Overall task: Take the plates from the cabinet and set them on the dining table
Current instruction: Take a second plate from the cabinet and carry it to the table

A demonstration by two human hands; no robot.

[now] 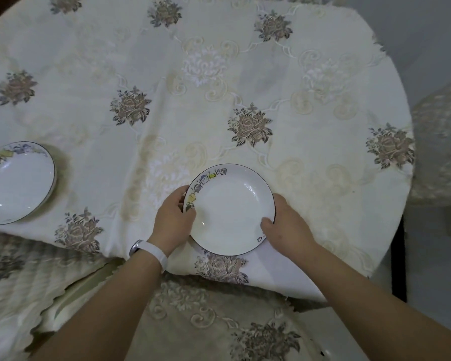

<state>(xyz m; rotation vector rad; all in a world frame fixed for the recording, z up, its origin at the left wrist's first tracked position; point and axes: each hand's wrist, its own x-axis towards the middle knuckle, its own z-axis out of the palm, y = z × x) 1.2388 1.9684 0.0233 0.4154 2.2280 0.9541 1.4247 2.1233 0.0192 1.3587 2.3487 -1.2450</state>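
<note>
One plate (229, 212) lies near the table's (323, 178) front edge, another plate (16, 182) far left.

Second plate (18, 183) partly beyond left edge; blurred fabric shape (440, 157) far right.

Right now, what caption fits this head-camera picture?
Left hand and right hand hold a cartoon-rimmed plate on the floral tablecloth; another plate lies left.

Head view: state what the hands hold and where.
The centre plate, by its rim: left hand at the left edge, right hand at the lower right.
</note>
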